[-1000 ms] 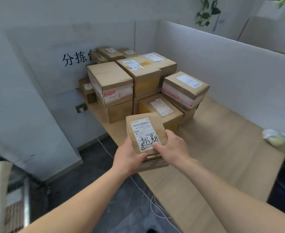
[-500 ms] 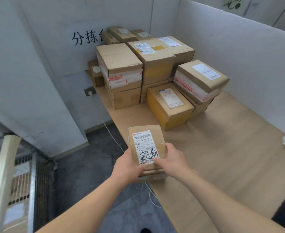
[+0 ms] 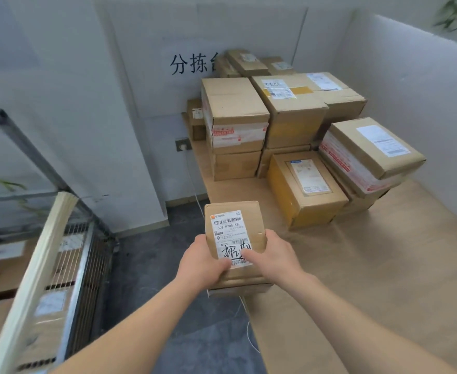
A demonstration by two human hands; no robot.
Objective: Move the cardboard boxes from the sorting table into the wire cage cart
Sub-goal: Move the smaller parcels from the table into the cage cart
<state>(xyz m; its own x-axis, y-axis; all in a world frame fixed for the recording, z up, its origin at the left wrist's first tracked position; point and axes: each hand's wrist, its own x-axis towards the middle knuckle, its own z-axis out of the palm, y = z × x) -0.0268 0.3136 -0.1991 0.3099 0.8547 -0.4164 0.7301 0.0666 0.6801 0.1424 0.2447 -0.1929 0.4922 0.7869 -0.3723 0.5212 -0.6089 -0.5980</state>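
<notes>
My left hand (image 3: 203, 261) and right hand (image 3: 273, 255) both grasp the small labelled box (image 3: 251, 225), one at each near side, thumbs on its top. The box is held over the left edge of the sorting table (image 3: 383, 265), apart from the stacked boxes (image 3: 289, 117) at the far corner. The wire cage cart (image 3: 87, 255) stands at my left, with boxes inside.

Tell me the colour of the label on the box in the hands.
White label with black print and an orange corner mark, on the brown box; head view.
</notes>
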